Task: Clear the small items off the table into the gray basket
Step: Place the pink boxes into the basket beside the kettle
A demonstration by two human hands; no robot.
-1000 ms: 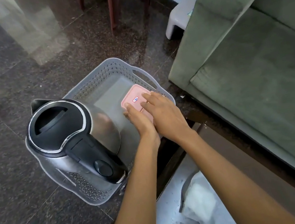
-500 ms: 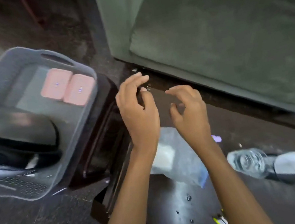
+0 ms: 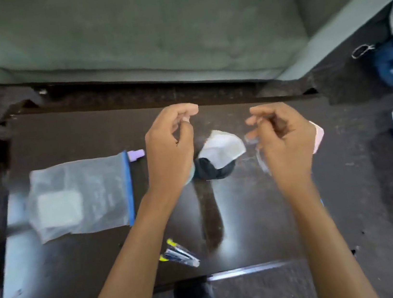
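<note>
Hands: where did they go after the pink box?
Both hands let go of the pink box in the gray basket and moved right; now the left hand and right hand hover loosely curled over the dark table. The zip bag stayed put on it.

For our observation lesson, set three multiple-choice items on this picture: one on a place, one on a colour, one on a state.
1. Where does the clear zip bag lie?
A) on a sofa
B) on the table, left of the left hand
C) in a basket

2. What colour is the bag's seal strip?
A) red
B) blue
C) green

3. What is the left hand doing?
A) gripping pens
B) pressing the bag
C) hovering, holding nothing

Answers: 1 B, the bag lies flat on the dark tabletop beside that hand. 2 B, a blue strip runs down its right edge. 3 C, the fingers curl loosely round nothing.
</note>
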